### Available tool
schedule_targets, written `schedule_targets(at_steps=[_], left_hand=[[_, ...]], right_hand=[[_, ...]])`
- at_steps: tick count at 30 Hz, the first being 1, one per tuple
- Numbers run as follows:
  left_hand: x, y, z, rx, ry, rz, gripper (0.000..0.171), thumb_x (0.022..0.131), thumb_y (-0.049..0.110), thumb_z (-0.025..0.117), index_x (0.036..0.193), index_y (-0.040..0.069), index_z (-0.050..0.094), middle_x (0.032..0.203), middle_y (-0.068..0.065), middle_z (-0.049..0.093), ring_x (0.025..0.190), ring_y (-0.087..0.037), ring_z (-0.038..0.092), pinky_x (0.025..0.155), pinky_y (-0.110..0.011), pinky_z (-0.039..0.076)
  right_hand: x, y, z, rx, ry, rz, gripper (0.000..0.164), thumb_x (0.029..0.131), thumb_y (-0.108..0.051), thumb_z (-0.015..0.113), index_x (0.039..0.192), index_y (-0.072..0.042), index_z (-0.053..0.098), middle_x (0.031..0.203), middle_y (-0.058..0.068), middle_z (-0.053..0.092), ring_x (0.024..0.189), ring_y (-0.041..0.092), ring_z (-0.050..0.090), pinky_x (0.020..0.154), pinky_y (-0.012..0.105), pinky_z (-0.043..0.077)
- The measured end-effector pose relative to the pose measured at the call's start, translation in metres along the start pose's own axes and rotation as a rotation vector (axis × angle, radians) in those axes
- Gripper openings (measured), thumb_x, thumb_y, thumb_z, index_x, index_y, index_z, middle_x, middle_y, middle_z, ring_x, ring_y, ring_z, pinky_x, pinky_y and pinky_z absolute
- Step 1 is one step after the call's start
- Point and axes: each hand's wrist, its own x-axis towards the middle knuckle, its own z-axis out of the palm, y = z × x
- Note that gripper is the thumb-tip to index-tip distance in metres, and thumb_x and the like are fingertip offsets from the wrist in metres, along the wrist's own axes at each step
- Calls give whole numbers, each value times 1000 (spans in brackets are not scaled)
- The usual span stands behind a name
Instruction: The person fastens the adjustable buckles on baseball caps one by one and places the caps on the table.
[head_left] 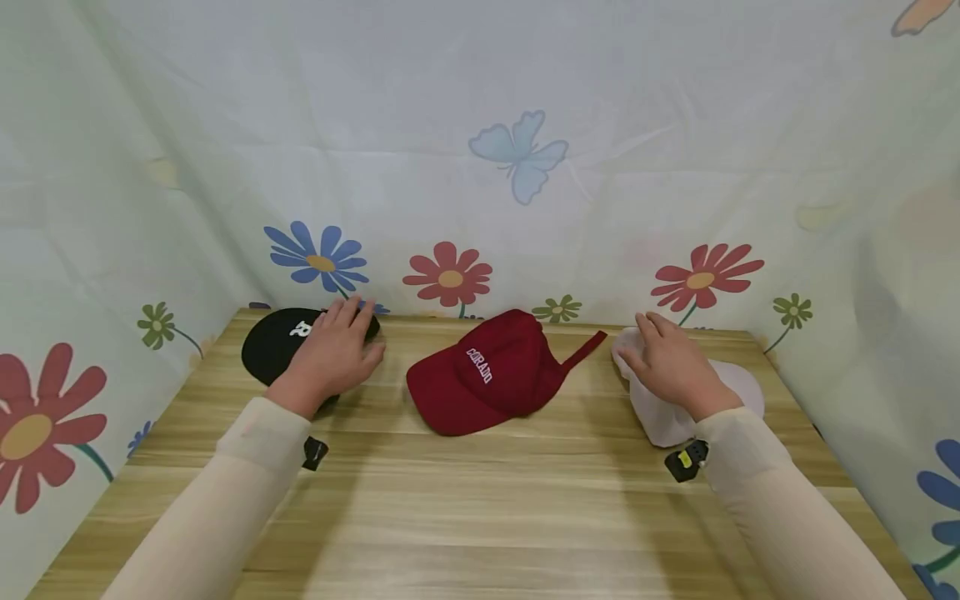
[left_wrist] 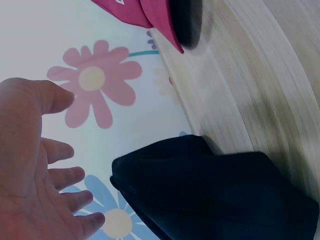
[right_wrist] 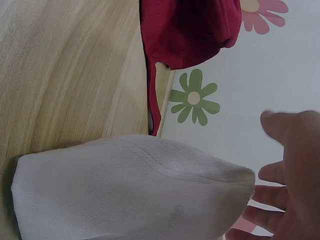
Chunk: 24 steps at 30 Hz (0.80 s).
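Note:
My left hand (head_left: 333,350) is over a black cap (head_left: 264,350) with a white letter on its front. In the left wrist view a gap shows between the spread fingers and the dark cloth (left_wrist: 215,190). On the right, my right hand (head_left: 671,362) hovers about a white cap (head_left: 738,385), partly covering it. Its fingers are slightly bent near the cap's edge (right_wrist: 242,175) in the right wrist view; I cannot tell whether they touch. Between the hands lies a dark red cap (head_left: 487,375) with white lettering, its strap stretched out to the right.
The caps lie on a wood-grain table (head_left: 465,517). Behind it hangs a pale cloth (head_left: 420,125) printed with flowers and a butterfly. Small black devices (head_left: 686,461) sit below both wrists.

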Motion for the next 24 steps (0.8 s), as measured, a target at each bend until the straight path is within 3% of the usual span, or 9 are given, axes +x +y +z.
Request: schedule_targets(at_steps=[7, 17, 24], left_hand=[[-2, 12, 2, 22, 35, 38, 61, 98, 24, 42, 150, -1, 26, 156, -24, 25, 145, -45, 20, 115, -64, 20], [-9, 29, 9, 38, 49, 73, 54, 98, 16, 41, 149, -1, 30, 152, -23, 33, 143, -43, 27, 112, -63, 28], [-12, 36, 15, -5, 69, 63, 54, 97, 15, 43, 148, -1, 32, 152, -22, 35, 142, -44, 28, 112, -63, 28]], right_hand=[[2, 3, 1, -13, 46, 17, 56, 100, -24, 49, 139, 15, 36, 140, 35, 40, 129, 50, 40, 108, 61, 34], [5, 6, 2, -9, 84, 40, 45, 98, -20, 54, 127, 14, 51, 123, 35, 53, 113, 48, 53, 99, 60, 43], [4, 6, 0, 1, 91, 48, 39, 97, -16, 54, 123, 13, 56, 117, 33, 57, 108, 47, 56, 96, 59, 46]])
